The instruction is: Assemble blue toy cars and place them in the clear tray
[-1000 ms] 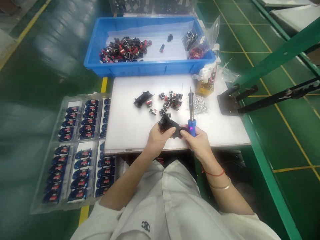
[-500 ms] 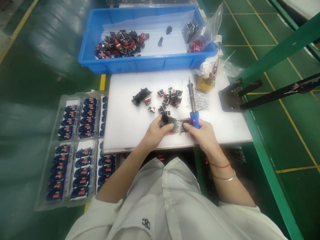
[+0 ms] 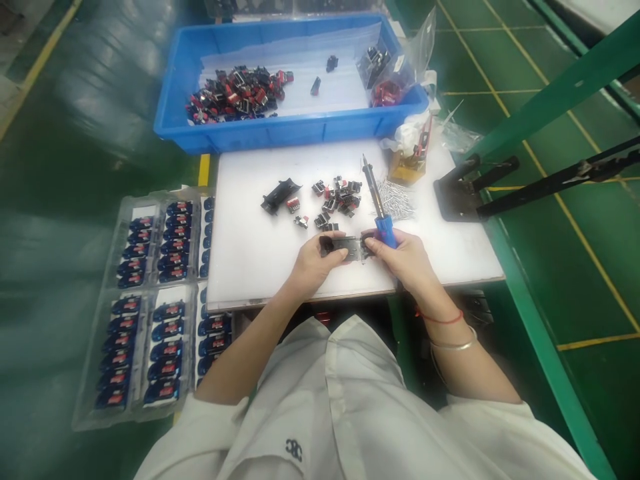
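My left hand [image 3: 311,261] grips one end of a black plastic part [image 3: 349,249], which looks like a toy car chassis. The other end is pinched by my right hand [image 3: 409,259], which also carries a blue-handled soldering iron [image 3: 384,223] with its metal tip pointing up and away from me. Just beyond my fingers lies a pile of small red-and-black pieces with metal parts [image 3: 340,197]. Left of the pile rests another black plastic part [image 3: 281,195]. A heap of thin metal pins [image 3: 397,199] lies on the white board [image 3: 240,260], right of the iron.
A blue bin [image 3: 300,130] behind the board holds many red-and-black pieces and a plastic bag. Clear trays [image 3: 143,293] of blue car bodies stand on the left. A small yellowish container [image 3: 407,167] and a black metal bracket [image 3: 457,200] are on the right.
The soldering iron's tip has tilted to the left in my right hand. The black part has turned slightly and stays between both hands.
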### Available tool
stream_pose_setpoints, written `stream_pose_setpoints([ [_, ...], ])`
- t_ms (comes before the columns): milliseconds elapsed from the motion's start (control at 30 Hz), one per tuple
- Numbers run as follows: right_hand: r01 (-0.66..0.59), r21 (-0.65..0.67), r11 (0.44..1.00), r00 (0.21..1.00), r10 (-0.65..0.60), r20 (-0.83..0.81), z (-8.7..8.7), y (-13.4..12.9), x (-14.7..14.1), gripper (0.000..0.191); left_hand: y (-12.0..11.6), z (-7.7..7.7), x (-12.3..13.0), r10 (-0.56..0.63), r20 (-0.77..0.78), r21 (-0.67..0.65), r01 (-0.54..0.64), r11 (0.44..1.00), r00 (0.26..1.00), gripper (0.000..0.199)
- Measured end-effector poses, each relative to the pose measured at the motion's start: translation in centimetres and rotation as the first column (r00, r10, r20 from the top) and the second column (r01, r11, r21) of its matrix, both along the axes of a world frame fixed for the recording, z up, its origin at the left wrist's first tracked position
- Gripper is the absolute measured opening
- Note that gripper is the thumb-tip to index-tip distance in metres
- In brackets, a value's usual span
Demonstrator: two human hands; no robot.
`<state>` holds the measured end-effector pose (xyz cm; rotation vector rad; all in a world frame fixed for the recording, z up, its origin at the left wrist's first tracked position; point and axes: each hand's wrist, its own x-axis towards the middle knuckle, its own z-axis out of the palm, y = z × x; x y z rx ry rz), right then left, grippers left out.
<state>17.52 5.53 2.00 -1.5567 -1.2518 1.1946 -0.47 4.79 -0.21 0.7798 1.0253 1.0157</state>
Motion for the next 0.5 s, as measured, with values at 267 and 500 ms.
stream_pose_setpoints([
  [267,0.010,0.062,0.998,0.928,-0.032,0.371,2.7,-3.7,3.4,0.038,0.8,-0.2,0.4,0.102,-0.158,0.085,-0.089,0.992,0.982,0.031],
  [500,-0.062,0.050,0.997,0.842,0.025,0.540,3.3,-8.8,5.5,0.034,1.2,-0.5,0.7,0.131,-0.255,0.117,-0.104,0.988,0.958,0.030],
])
